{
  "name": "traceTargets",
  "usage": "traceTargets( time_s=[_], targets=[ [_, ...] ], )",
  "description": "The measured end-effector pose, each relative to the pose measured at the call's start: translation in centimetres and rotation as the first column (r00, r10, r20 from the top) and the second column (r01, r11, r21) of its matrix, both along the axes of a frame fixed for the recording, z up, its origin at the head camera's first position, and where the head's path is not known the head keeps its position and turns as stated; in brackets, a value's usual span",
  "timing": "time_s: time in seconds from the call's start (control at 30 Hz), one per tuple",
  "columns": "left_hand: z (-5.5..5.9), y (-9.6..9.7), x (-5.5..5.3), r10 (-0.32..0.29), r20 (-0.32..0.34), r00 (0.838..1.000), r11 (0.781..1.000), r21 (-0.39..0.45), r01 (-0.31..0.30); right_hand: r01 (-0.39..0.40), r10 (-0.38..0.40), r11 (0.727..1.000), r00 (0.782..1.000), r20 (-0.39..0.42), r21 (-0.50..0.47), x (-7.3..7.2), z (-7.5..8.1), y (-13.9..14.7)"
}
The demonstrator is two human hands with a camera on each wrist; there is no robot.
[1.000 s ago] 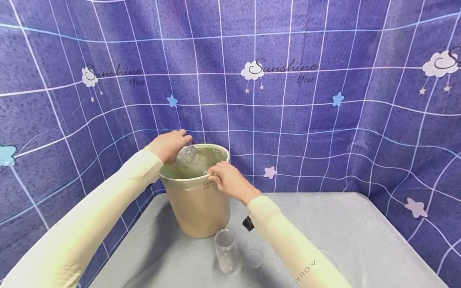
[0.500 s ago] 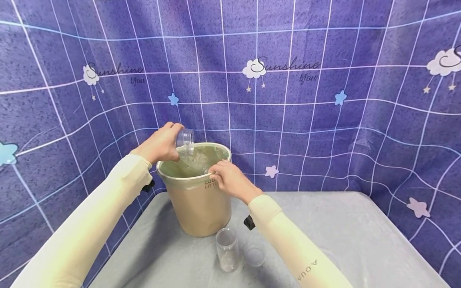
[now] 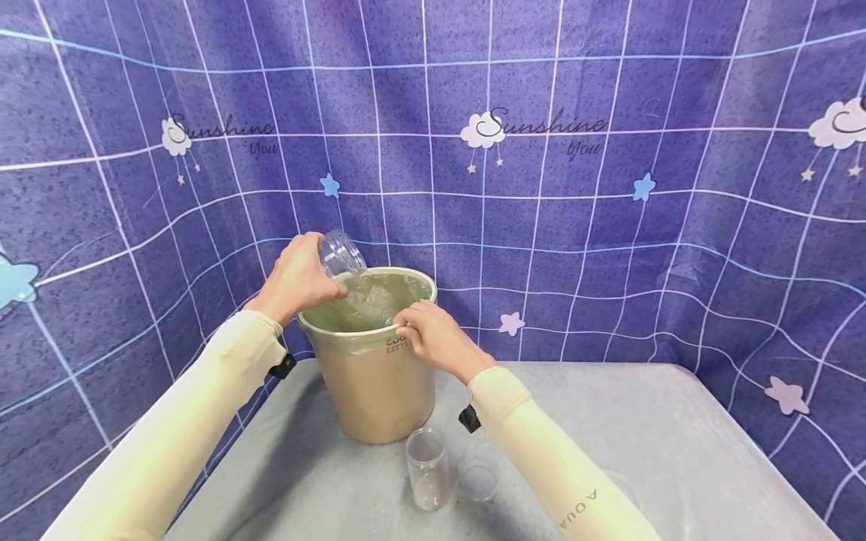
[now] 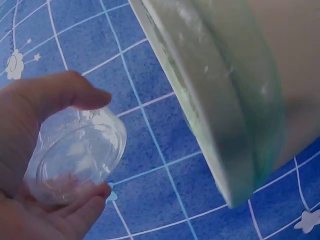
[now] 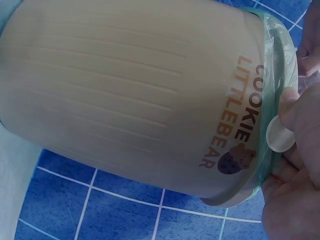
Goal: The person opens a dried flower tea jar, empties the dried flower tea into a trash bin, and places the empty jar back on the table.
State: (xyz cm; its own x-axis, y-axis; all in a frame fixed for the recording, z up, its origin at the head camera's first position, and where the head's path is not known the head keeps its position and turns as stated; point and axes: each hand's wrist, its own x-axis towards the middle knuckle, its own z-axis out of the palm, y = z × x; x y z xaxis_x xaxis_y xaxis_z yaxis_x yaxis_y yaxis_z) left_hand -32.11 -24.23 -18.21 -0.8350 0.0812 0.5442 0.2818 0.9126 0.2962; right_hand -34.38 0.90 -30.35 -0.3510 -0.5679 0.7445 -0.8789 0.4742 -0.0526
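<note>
A clear plastic jar (image 3: 340, 254) is gripped in my left hand (image 3: 295, 276), tipped with its threaded mouth to the right above the bin's left rim. The left wrist view shows thumb and fingers around the jar (image 4: 80, 155). Below stands a tan bin (image 3: 379, 391) with a thin green liner bag (image 5: 268, 60) folded over its rim. My right hand (image 3: 433, 338) pinches the bin's front rim and liner. Close to those fingers is a round cream tab (image 5: 280, 135). What lies deep in the bin cannot be made out.
Another clear jar (image 3: 428, 473) stands upright in front of the bin on the grey tabletop (image 3: 575, 421). Beside it lies a clear round lid or dish (image 3: 477, 481). A blue checked curtain (image 3: 541, 225) hangs behind and on both sides.
My left hand has lifted the jar up from the bin's opening and shifted it left, changing its tilt. The right hand stays at the rim.
</note>
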Motion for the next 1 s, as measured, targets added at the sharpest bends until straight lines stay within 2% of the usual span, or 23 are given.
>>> traceTargets(
  time_s=[0.13,0.33,0.6,0.87,1.0],
  targets=[
    [-0.6,0.1,0.1,0.036,-0.041,0.999,0.997,0.077,-0.033,-0.003,0.003,1.000,1.000,0.002,-0.004,0.0,0.0,0.1],
    [-1.9,0.0,0.2,0.047,-0.071,0.996,0.990,0.136,-0.037,0.000,0.000,1.000,1.000,0.007,-0.002,0.0,0.0,0.1],
    [-3.1,0.2,0.8,0.069,-0.030,0.997,0.976,0.209,-0.061,0.010,-0.010,1.000,1.000,0.024,0.005,0.1,0.1,0.0],
    [-4.0,0.9,1.4,0.111,0.024,0.994,0.945,0.307,-0.113,0.005,-0.007,0.998,0.999,0.043,0.055,0.3,0.3,0.2],
    [-4.3,1.2,1.5,0.116,0.020,0.993,0.934,0.338,-0.116,0.002,-0.006,0.997,0.999,0.048,0.071,0.3,0.6,0.3]
  ],
)
